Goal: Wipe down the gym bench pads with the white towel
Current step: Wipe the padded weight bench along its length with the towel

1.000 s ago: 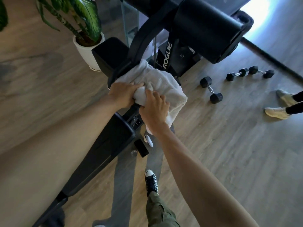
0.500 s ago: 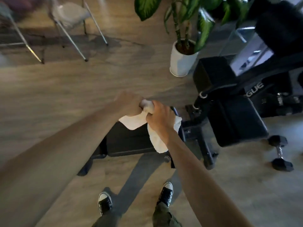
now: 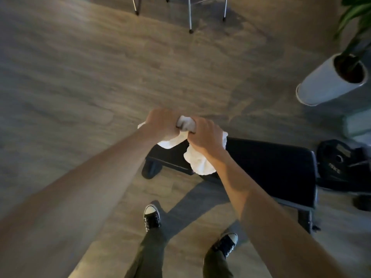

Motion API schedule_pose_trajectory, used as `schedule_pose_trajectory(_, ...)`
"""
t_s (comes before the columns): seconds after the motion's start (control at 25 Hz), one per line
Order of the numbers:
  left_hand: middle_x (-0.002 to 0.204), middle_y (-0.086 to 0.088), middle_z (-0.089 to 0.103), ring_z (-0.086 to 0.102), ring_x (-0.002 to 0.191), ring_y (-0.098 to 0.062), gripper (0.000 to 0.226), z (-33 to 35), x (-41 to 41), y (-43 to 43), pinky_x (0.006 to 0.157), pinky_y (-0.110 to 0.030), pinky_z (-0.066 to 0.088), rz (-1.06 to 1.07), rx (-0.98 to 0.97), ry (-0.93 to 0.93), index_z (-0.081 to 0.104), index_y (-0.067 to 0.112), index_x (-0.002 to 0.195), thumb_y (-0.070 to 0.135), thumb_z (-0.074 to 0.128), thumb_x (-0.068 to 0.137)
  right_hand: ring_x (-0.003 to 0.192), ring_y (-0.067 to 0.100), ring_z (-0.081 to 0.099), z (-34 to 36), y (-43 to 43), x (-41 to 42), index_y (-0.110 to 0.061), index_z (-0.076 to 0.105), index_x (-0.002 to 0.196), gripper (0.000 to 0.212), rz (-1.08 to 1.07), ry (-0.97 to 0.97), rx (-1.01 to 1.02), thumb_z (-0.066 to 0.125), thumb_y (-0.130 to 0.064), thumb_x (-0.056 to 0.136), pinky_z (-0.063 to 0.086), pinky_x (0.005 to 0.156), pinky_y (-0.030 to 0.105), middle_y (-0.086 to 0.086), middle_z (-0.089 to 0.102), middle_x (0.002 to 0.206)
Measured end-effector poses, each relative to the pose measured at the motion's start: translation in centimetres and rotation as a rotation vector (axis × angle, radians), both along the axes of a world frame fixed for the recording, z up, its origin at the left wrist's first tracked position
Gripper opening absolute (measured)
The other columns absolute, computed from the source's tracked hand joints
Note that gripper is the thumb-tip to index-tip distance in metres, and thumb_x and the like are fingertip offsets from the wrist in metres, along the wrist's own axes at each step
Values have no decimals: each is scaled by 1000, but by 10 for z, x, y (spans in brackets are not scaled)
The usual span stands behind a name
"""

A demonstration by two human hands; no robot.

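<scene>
The white towel [image 3: 197, 162] is bunched between both hands over the left end of the black bench pad [image 3: 271, 167]. My left hand [image 3: 160, 124] grips its upper left part. My right hand [image 3: 206, 136] grips it beside the left, with a loose fold hanging below onto the pad's front edge. The long black pad runs to the right, lying flat and low. Part of the pad's left end is hidden under the towel and hands.
A white plant pot [image 3: 329, 81] with green leaves stands at the right. Metal chair legs [image 3: 189, 15] reach the floor at the top. A black weight plate [image 3: 341, 161] lies right of the bench. My two black sneakers [image 3: 152, 216] stand on the wooden floor in front of the bench.
The view has swung left along the bench, from the upright pad end to the flat pad's far end. Both hands kept hold of the towel and carried it to that end.
</scene>
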State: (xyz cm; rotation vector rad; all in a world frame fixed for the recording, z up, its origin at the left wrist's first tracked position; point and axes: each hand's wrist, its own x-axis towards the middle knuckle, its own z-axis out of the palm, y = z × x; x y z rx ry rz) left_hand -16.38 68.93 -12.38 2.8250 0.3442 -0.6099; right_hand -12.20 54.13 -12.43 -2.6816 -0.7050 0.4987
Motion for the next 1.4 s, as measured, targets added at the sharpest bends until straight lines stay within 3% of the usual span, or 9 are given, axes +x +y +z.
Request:
schedule_pose_trajectory(0.12,111,-4,72,67,102,-33,34,-53,-1,47,73,-35,37,51,8,-54,60,24,122,24,59,87,94,33,65,-47,50,2,-22,65,117,42,51,-34,-21,58,-10,77,48,78,41,4,72,100)
schedule_pose_trajectory(0.24,129,-3,69,63,115,-32,57,-121,-5,73,83,-40,46,74,-1,-160,49,27,142,25,60,86,99,33,63,-109,77,4,-23,61,125,47,113,-143,-20,60,-11,80,47,82,46,4,70,109)
schedule_pose_trajectory(0.4,168,-6,30,28,153,-33,79,-242,-45,80,121,-44,32,85,45,-53,8,25,163,28,52,97,109,34,60,-220,90,-12,-25,52,138,61,255,-163,-107,68,-18,80,44,87,47,5,62,131)
schedule_pose_trajectory(0.52,174,-12,1,-1,159,-38,83,-340,-95,61,129,-51,8,-17,54,152,-10,21,163,35,47,104,136,35,44,-315,73,-45,-29,35,152,80,351,15,-242,74,-23,82,41,106,46,10,39,157)
schedule_pose_trajectory(0.6,173,-14,-5,-7,159,-39,89,-382,-119,52,129,-54,0,-39,-14,107,-8,23,164,29,55,100,155,39,16,-361,54,-66,-34,23,159,99,349,64,-305,80,-31,78,22,123,57,12,13,171)
schedule_pose_trajectory(0.72,173,-14,-12,-11,158,-39,110,-425,-127,53,127,-60,1,-19,-112,-4,-11,28,163,30,70,88,156,45,-9,-410,46,-78,-44,16,160,112,321,-57,-332,81,-44,68,-8,116,75,6,-3,174)
schedule_pose_trajectory(0.96,173,-10,-13,-9,159,-38,104,-457,-96,93,125,-64,1,11,-143,-57,-16,33,160,44,58,88,156,46,0,-436,84,-47,-44,27,157,102,282,-176,-220,79,-48,70,0,111,81,7,7,173)
schedule_pose_trajectory(1.16,172,-2,-19,-14,159,-33,90,-472,-30,136,122,-72,5,105,-114,-12,-21,43,157,60,42,95,155,41,11,-446,136,20,-47,21,156,85,303,-173,-276,65,-51,83,9,117,73,0,15,170)
schedule_pose_trajectory(1.4,174,-4,-12,-8,159,-35,85,-468,-42,123,119,-74,11,145,-128,-52,-15,41,160,62,28,89,150,36,24,-442,132,12,-42,43,145,76,274,-176,-216,71,-50,75,20,116,65,-2,31,164)
